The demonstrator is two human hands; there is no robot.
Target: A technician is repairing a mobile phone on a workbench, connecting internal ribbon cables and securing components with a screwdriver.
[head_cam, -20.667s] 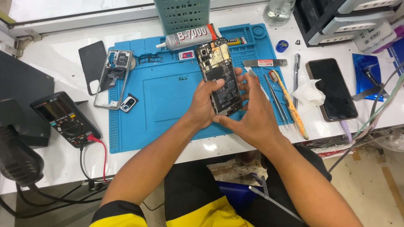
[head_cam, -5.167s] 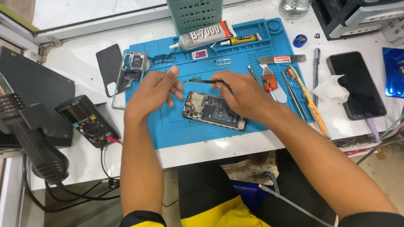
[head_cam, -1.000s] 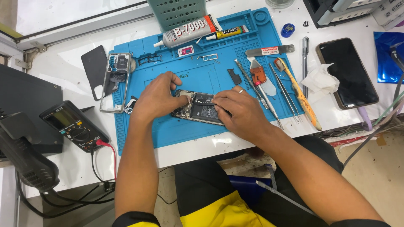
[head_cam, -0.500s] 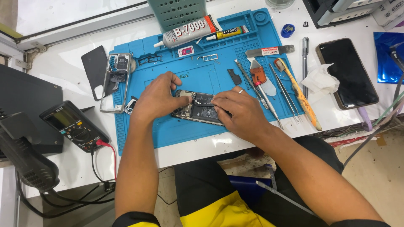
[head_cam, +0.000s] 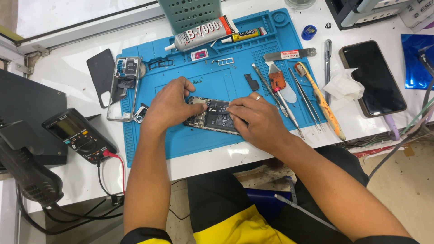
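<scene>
Head view: left hand (head_cam: pixel 169 106) and right hand (head_cam: pixel 255 119) fingers pressed together on opened phone (head_cam: pixel 212 119), seating internal parts; next needs steady, light pressure.

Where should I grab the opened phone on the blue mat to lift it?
Take the opened phone by its two long edges near the middle, coming from above. It lies flat on the blue mat, internals up, so the thin sides are the safe grip. The left hand and right hand cover both ends.
</scene>
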